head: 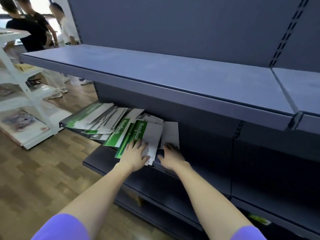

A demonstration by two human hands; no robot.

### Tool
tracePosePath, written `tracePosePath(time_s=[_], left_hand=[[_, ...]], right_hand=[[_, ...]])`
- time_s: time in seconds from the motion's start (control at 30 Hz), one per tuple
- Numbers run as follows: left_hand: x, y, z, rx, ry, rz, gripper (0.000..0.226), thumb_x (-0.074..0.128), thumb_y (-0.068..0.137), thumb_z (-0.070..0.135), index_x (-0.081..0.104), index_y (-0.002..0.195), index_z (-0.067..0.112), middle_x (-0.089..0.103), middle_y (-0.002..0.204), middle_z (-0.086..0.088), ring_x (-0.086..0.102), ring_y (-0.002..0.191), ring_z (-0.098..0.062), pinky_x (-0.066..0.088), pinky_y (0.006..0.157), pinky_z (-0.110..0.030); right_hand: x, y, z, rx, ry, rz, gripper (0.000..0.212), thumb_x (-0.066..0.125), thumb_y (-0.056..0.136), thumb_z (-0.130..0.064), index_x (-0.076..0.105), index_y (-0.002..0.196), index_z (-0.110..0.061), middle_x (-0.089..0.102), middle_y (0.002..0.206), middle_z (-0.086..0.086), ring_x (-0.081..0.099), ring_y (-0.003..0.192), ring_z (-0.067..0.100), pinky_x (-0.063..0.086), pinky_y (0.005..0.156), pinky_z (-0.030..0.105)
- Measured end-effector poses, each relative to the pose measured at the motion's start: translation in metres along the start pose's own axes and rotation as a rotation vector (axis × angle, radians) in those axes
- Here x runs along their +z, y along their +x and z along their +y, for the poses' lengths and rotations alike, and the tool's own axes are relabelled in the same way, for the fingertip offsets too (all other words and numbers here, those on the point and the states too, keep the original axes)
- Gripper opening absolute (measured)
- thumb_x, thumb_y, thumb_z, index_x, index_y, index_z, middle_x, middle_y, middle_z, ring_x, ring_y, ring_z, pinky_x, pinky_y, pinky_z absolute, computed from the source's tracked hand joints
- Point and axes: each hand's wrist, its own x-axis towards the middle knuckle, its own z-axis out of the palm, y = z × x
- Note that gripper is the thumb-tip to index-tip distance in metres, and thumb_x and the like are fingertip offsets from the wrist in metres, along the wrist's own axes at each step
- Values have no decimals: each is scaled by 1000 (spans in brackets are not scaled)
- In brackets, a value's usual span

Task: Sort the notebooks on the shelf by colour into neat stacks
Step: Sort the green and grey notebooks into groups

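Observation:
A loose pile of green and white notebooks lies spread on the second grey shelf, some printed "NoteBook". My left hand rests flat with straight fingers on a green notebook and the edge of a white one. My right hand lies just right of it, fingers reaching onto a white notebook at the pile's right end. Whether the right fingers curl under it is blurred.
A bare grey upper shelf overhangs the pile. Lower grey shelves hold a small green item at the right. A white rack with printed goods stands left on the wood floor. Three people stand beyond it.

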Motion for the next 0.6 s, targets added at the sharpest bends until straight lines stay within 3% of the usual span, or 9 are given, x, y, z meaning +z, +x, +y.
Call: tracePosePath(time_s=[0.17,0.23,0.33,0.4,0.5,0.6], left_hand=[[-3,11,-6,46,50,126,56,39,95,65,43,144,36,36,151,-4,33,134,-33,27,112,-45],[-2,13,-4,28,11,128,52,44,94,64,49,137,35,38,148,-3,32,134,-34,26,112,-52],[-2,15,2,4,-11,106,50,49,93,61,51,135,34,34,149,-5,24,138,-37,19,112,-64],[-1,14,10,33,13,102,50,50,94,61,52,135,32,34,149,-6,24,138,-37,19,112,-65],[2,10,23,76,25,105,49,49,95,58,54,134,30,37,147,-7,26,137,-37,18,114,-62],[7,10,30,105,9,96,49,48,96,58,53,135,29,37,148,-9,25,139,-38,14,116,-63]], right_hand=[[15,1,-6,125,-142,150,40,38,103,-27,48,141,-16,42,147,5,41,132,33,37,106,41],[20,-6,-3,184,-204,239,35,43,100,-22,55,131,-12,47,140,8,43,129,33,39,101,41],[22,-21,6,298,-209,345,38,41,104,-32,60,127,-9,52,136,12,45,128,36,41,100,45],[25,-28,10,362,-213,366,41,43,103,-39,64,122,-10,57,130,13,49,121,37,44,96,46],[31,-39,8,414,-243,390,34,65,92,-39,71,106,-9,65,111,15,60,102,40,50,80,47],[39,-49,11,476,-241,411,36,74,86,-38,71,106,-9,66,104,19,61,94,41,50,75,47]])
